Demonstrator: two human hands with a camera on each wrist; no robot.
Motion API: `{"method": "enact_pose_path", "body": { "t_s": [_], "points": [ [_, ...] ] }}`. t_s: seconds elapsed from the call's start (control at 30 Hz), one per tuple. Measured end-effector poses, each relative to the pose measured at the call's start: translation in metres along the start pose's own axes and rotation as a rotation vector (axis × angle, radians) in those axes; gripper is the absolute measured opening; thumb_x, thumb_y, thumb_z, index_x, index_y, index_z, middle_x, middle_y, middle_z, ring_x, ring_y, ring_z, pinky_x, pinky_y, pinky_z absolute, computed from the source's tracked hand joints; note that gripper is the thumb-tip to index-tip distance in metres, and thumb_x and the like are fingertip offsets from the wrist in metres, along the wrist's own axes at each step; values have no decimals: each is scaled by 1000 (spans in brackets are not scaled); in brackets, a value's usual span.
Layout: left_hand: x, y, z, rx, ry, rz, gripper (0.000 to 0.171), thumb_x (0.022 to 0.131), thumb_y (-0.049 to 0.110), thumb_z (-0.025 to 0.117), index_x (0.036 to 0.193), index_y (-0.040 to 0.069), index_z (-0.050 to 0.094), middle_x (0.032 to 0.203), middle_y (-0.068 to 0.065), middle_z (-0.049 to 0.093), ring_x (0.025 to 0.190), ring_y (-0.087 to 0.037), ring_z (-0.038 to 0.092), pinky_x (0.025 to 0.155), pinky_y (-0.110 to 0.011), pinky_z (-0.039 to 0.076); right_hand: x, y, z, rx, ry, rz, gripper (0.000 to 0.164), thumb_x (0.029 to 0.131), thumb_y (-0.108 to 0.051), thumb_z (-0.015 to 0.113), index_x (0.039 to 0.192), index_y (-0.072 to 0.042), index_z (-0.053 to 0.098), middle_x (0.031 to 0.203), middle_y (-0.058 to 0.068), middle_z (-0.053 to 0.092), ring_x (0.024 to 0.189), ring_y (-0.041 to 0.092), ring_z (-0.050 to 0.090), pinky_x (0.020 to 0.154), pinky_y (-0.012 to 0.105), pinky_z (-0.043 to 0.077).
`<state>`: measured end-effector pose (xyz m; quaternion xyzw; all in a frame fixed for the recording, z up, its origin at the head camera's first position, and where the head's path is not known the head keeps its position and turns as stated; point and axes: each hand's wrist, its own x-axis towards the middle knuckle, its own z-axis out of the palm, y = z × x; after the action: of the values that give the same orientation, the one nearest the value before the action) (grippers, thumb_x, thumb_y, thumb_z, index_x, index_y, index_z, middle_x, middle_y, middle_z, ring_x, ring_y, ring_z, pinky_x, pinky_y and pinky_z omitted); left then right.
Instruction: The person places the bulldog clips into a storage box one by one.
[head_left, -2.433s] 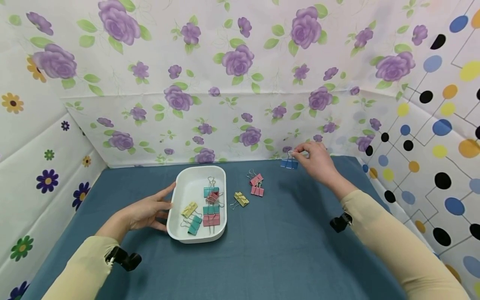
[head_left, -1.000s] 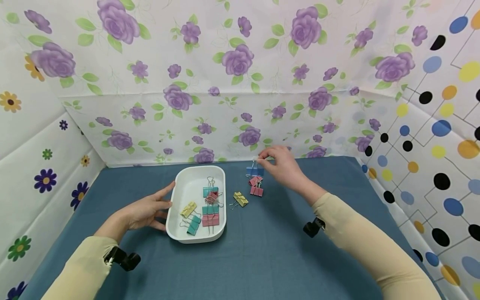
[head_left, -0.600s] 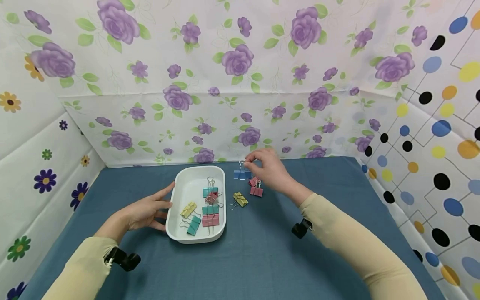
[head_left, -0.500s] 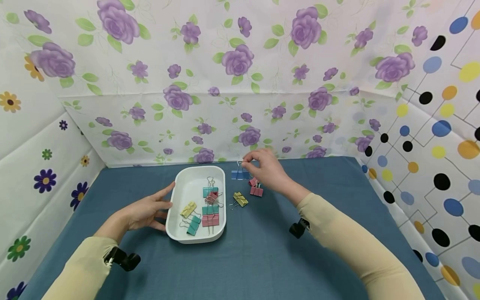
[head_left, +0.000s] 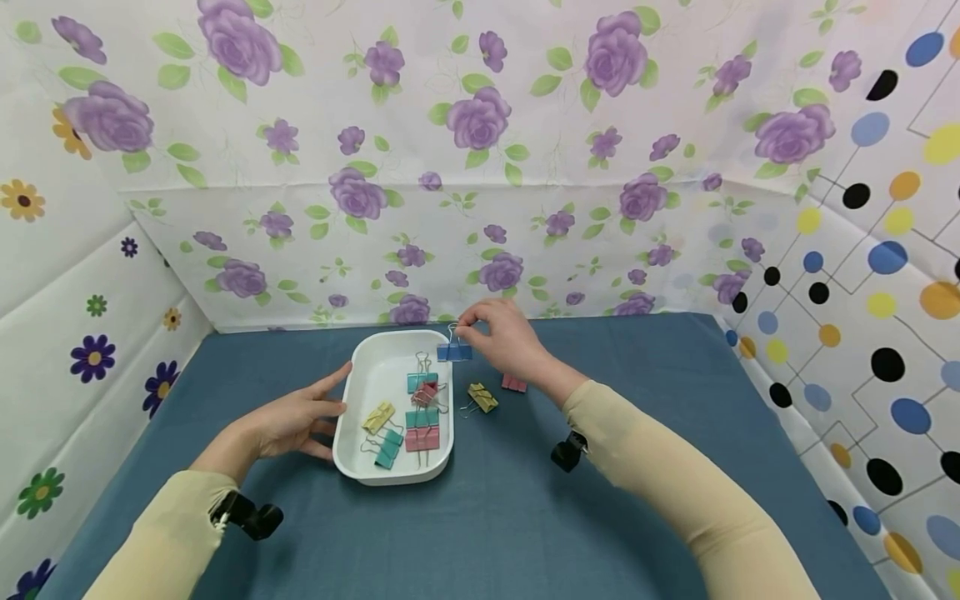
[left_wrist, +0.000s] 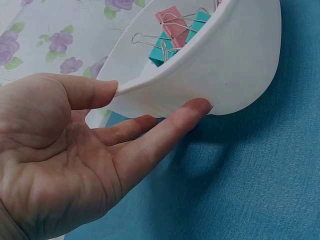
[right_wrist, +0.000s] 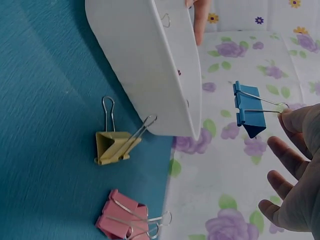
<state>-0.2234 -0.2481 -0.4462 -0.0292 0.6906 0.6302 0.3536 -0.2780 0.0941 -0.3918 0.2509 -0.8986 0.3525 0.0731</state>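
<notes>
By one wire handle my right hand pinches a blue binder clip. In the head view the clip hangs over the far right corner of the white tray. The right wrist view shows the blue binder clip at the thumb and index fingertips, the other fingers spread. At the tray's left side, my left hand touches it with fairly straight fingers. In the left wrist view its thumb meets the rim and its fingers rest against the outer wall. Several teal, pink and yellow binder clips lie inside the tray.
On the blue cloth, right of the tray, lies a yellow binder clip. A pink binder clip shows partly beneath the right forearm; more pink appears in the right wrist view. Floral sheeting stands behind, with patterned sheets at both sides.
My right hand has carried the blue binder clip leftward, past the pink clips, to the tray's far right corner. One pink clip is now hidden in the head view. My left hand stays at the tray.
</notes>
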Motion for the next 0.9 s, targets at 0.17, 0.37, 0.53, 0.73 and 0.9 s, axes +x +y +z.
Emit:
{"method": "enact_pose_path", "body": {
  "t_s": [0.17, 0.37, 0.53, 0.73, 0.9],
  "points": [
    [0, 0, 0, -1, 2, -3, 66, 101, 20, 42, 144, 53, 4, 148, -20, 17, 118, -41, 46, 77, -56, 49, 3, -3, 6, 3, -28, 17, 14, 92, -37, 57, 92, -26, 66, 110, -11, 57, 123, 19, 37, 103, 40, 29],
    [0, 1, 0, 0, 2, -2, 66, 100, 20, 43, 144, 52, 4, 149, -21, 13, 119, -42, 44, 77, -56, 49, 10, -5, 13, 18, -40, 28, 14, 92, -38, 57, 94, -27, 66, 110, -10, 57, 122, 19, 38, 100, 40, 32],
    [-1, 2, 0, 1, -1, -1, 70, 98, 24, 48, 144, 52, 4, 150, -21, 12, 120, -42, 44, 77, -56, 49, 16, -5, 22, 13, -37, 32, 14, 92, -39, 57, 93, -28, 67, 109, -10, 57, 121, 18, 38, 99, 40, 32],
    [-1, 2, 0, 1, -1, 0, 67, 100, 21, 44, 144, 51, 3, 149, -21, 12, 119, -42, 45, 77, -56, 49, 21, -9, 31, 7, -54, 55, 14, 91, -41, 57, 92, -30, 66, 108, -12, 56, 123, 17, 36, 100, 40, 33],
    [0, 1, 0, -2, 0, 0, 68, 100, 20, 44, 144, 52, 3, 150, -21, 13, 118, -41, 46, 76, -56, 49, 24, -14, 35, 0, -64, 64, 15, 91, -42, 57, 92, -30, 65, 106, -12, 56, 124, 17, 36, 99, 40, 34]
  ]
}}
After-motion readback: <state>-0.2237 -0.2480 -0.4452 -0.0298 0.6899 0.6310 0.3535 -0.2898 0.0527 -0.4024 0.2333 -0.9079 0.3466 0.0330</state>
